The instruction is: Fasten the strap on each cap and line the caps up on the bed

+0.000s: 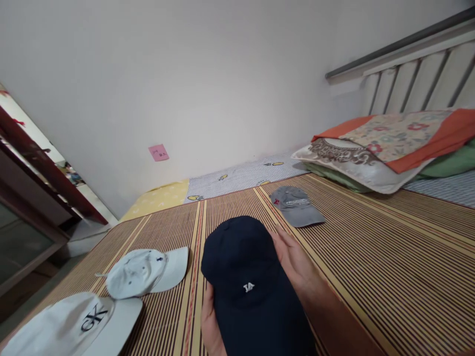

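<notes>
A dark navy cap (245, 262) with a small white emblem is held up between both hands, its brim toward the bottom edge. My left hand (211, 321) grips its left side, with most of the fingers hidden beneath. On the right side my right hand (297, 262) holds it, fingers reaching along the crown. Beyond lies a grey cap (297, 205) on the striped mat (371, 247). Two white caps rest at the left: one with a small dark logo (141, 272), and nearer, one with black letters (70, 326).
Stacked pillows (371, 158) with an orange floral cloth lie at the right, below a white radiator (423, 74) and a grey rail. Behind the mat stands a wall with a pink note (159, 153). A doorway with a dark red door (52, 168) is at the left.
</notes>
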Demonstrator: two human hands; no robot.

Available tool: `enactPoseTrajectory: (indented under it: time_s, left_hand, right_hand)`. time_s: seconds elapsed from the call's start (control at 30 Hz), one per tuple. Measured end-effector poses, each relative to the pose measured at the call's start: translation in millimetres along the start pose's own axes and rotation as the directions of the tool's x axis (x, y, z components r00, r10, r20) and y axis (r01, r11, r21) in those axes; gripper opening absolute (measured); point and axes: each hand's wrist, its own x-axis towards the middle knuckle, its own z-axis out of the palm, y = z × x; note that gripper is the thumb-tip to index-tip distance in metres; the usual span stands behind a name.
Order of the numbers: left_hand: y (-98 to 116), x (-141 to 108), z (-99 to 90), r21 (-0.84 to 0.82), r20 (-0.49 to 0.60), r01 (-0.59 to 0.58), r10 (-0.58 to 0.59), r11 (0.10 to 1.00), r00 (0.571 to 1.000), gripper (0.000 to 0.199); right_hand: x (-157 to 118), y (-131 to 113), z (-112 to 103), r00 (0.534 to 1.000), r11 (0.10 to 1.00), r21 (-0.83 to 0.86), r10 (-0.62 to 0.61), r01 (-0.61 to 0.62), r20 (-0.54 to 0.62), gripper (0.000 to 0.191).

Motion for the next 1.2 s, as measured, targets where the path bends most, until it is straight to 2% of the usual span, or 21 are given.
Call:
enactPoseTrajectory:
  time_s: [0.07, 0.13, 0.33, 0.47, 0.67, 0.8, 0.9, 1.03, 1.2]
  left_hand:
    - [1, 5, 7.5, -0.012, 0.048, -0.022, 0.022, 1.0, 0.999, 0.067]
    - [2, 5, 9.4, -0.029, 0.077, -0.017, 0.019, 0.999, 0.997, 0.068]
    - [9, -19, -17.0, -0.028, -0.039, -0.013, 0.012, 1.0, 0.999, 0.075]
    - [14, -24, -25.0, -0.003, -0.007, -0.016, 0.016, 1.0, 1.0, 0.074]
    - [8, -7, -12.3, -0.009, -0.014, 0.02, -0.02, 1.0, 1.0, 0.076]
    - [0, 3, -1.7, -0.041, -0.005, -0.024, 0.024, 0.999, 1.0, 0.079]
    - [-3, 7, 2.7, -0.07, 0.005, -0.059, 0.059, 0.996, 0.998, 0.074]
    - [-6, 3, -2.2, -0.099, -0.002, -0.092, 0.092, 0.991, 0.996, 0.064]
    - [-10, -3, -13.7, -0.138, -0.04, -0.024, 0.018, 0.99, 0.999, 0.066]
  right_hand:
    - [-3, 7, 5, 0.993, 0.99, 0.077, 0.118, -0.119, 0.01, 0.034]
    - [-5, 11, 7, 0.983, 0.975, 0.12, 0.184, -0.186, 0.028, 0.033]
    - [0, 22, -6, 0.959, 0.956, 0.079, 0.281, -0.283, 0.039, 0.032]
    - [1, 34, -4, 0.943, 0.938, 0.105, 0.327, -0.331, 0.057, 0.037]
    - [-11, 36, 13, 0.938, 0.926, 0.193, 0.288, -0.325, 0.195, 0.049]
    - [-15, 34, 12, 0.941, 0.928, 0.205, 0.27, -0.311, 0.206, 0.049]
    - [-14, 35, 11, 0.956, 0.938, 0.23, 0.218, -0.261, 0.197, 0.052]
    - [-11, 30, 13, 0.964, 0.944, 0.232, 0.192, -0.233, 0.186, 0.052]
    - [-13, 21, 21, 0.968, 0.962, 0.181, 0.171, -0.204, 0.184, 0.053]
